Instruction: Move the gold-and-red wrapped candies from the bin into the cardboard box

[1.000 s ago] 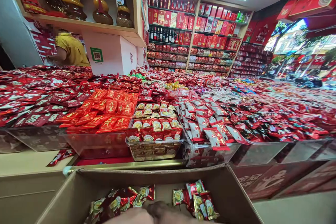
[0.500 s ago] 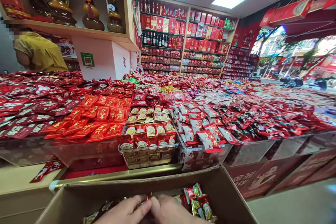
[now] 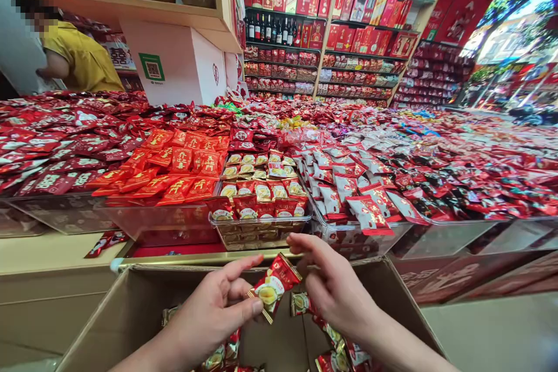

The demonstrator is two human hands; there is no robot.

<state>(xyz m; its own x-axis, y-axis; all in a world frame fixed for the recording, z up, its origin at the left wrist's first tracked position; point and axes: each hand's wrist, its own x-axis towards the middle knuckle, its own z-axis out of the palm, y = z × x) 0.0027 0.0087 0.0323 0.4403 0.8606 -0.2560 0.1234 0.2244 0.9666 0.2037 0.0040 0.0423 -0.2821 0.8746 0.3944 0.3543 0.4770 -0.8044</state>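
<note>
Between the thumb and fingers of my left hand point(image 3: 222, 296) is a small red and gold wrapped candy point(image 3: 274, 286) with a yellow fruit picture on it. My right hand point(image 3: 333, 279) hovers just right of the candy, fingers apart and bent, holding nothing I can see. Both hands are over an open cardboard box point(image 3: 100, 325). Loose wrapped candies point(image 3: 335, 360) of the same kind lie at its bottom, partly hidden by my hands and forearms. Beyond the box's far edge stands a clear bin point(image 3: 261, 226) filled with matching candies in neat rows.
Bins of orange-red packets point(image 3: 181, 160) and white-and-red packets point(image 3: 368, 209) flank the candy bin. A gold rail point(image 3: 187, 258) runs behind the box. A red packet point(image 3: 107, 242) lies on the left ledge. A person in a yellow top point(image 3: 82, 58) stands far left; stocked shelves point(image 3: 322, 29) line the back.
My hands have risen from inside the box and parted. A candy now shows in my left hand. The view has tilted down, showing more of the box.
</note>
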